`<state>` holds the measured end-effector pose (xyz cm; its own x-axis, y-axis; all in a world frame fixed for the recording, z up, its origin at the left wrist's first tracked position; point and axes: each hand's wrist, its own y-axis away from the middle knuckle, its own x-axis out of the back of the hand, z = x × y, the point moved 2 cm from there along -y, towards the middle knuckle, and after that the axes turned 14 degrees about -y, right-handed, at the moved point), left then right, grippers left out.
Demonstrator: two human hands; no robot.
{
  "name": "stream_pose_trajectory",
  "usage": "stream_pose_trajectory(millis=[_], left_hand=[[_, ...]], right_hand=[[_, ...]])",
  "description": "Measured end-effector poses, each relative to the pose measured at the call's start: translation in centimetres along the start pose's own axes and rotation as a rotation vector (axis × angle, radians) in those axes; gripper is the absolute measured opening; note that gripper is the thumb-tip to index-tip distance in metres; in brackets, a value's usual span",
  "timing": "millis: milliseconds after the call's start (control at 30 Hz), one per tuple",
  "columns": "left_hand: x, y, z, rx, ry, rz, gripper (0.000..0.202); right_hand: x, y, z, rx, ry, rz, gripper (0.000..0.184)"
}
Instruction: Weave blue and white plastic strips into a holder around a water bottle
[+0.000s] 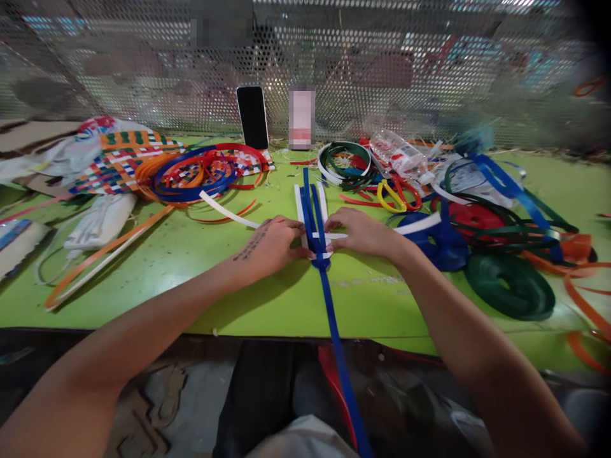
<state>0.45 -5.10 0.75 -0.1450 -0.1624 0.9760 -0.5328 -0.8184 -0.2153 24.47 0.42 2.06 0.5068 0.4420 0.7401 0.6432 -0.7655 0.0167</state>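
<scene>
On the green table (191, 254) lies a small weave of blue and white plastic strips (312, 216). My left hand (272, 245) presses on its left side with fingers curled onto the white strips. On the weave's right side rests my right hand (365, 232), its fingertips pinching where the strips cross. One long blue strip (338, 343) runs from the weave toward me, over the table's front edge and down to my lap.
Coils of orange, red and blue strip (195, 172) and a woven mat (119, 162) lie at the left. At the right are green (508, 286), blue (436, 242) and red (475, 216) rolls plus loose strips. A phone (252, 117) leans on the mesh wall behind.
</scene>
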Motion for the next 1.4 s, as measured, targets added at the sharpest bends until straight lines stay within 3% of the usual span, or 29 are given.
stream_pose_trajectory(millis=[267, 500, 767, 1100, 1400], left_hand=[[0.3, 0.4, 0.7, 0.048, -0.013, -0.011, 0.03], [0.5, 0.3, 1.0, 0.05, 0.041, 0.002, 0.025], [0.4, 0.3, 1.0, 0.13, 0.052, -0.007, 0.033], [0.4, 0.3, 1.3, 0.1, 0.102, -0.028, 0.019], [0.3, 0.2, 1.2, 0.069, 0.114, -0.024, 0.023]], right_hand=[[0.3, 0.1, -0.5, -0.013, -0.021, 0.009, 0.026], [0.5, 0.3, -0.3, 0.025, -0.011, -0.037, 0.048], [0.3, 0.6, -0.4, 0.039, -0.009, -0.048, 0.041], [0.4, 1.0, -1.5, 0.022, -0.005, -0.072, 0.032], [0.4, 1.3, -2.1, 0.027, 0.017, -0.091, 0.029]])
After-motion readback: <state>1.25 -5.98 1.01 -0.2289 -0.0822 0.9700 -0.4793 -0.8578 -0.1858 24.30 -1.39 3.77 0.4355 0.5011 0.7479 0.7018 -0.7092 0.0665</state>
